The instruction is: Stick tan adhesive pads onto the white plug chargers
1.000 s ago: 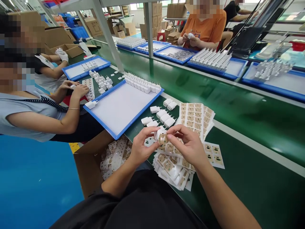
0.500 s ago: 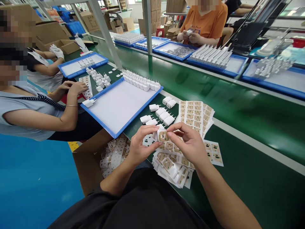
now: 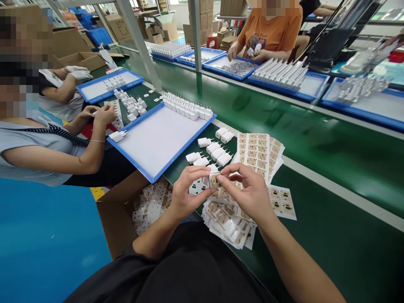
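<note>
Shifting leftward, the right hand (image 3: 251, 191) is pinching the sticker (image 3: 214, 181) from the right, the left hand (image 3: 187, 189) opposite pinching the charger (image 3: 206, 180)

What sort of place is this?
Probably a factory assembly floor: workers on both sides of a long green bench, blue trays with rows of white plugs, and sheets of tan labels by the right hand.
</note>
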The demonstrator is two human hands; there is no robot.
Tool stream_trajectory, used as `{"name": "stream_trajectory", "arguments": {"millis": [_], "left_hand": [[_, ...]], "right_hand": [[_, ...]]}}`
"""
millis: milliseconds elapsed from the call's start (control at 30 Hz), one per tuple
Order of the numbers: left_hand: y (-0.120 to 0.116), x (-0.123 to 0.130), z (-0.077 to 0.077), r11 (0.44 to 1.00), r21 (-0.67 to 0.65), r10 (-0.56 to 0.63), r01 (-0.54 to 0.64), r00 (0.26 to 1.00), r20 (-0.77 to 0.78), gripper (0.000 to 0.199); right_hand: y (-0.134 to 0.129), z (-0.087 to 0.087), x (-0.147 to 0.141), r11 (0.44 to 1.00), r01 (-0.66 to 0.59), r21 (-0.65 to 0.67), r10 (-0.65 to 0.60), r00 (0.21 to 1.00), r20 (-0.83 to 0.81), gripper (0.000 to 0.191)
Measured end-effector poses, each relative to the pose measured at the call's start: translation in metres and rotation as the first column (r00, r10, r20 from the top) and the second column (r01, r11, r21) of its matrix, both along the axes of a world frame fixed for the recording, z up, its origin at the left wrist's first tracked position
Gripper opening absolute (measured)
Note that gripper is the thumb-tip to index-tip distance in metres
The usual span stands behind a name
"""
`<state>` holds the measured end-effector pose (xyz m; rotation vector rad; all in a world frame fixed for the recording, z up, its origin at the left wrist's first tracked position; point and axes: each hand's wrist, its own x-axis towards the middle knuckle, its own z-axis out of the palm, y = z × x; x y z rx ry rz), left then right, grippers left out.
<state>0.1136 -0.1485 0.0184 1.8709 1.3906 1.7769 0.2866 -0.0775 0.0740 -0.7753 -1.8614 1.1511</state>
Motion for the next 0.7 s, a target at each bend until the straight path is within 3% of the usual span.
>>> {"name": "stream_trajectory", "arguments": {"millis": [467,567,633,700], "left_hand": [[0.0,-0.0002,0.0045,0.999,0.035,0.006,-0.003,0.997,-0.073,0.05],[0.0005,0.0008,0.0009,1.0,0.028,-0.002,0.002,1.0,-0.007,0.049],[0.0006,0.0029,-0.002,1.0,0.015,-0.001,0.0,0.997,0.081,0.048],[0.0005,0.0056,-0.0044,1.0,0.002,0.007,-0.007,0.987,0.16,0.048]], "right_hand": [[-0.0033,-0.0028,-0.003,0.979,0.022,0.203,-0.032,0.999,0.043,0.004],[-0.0022,-0.0057,-0.0039,0.961,0.073,0.267,-0.091,0.994,0.057,0.007],[-0.0004,-0.007,-0.0046,0.977,0.094,0.189,-0.106,0.993,0.056,0.016],[0.0014,-0.0076,-0.0052,0.999,0.029,0.044,-0.03,0.999,0.032,0.02]]}}
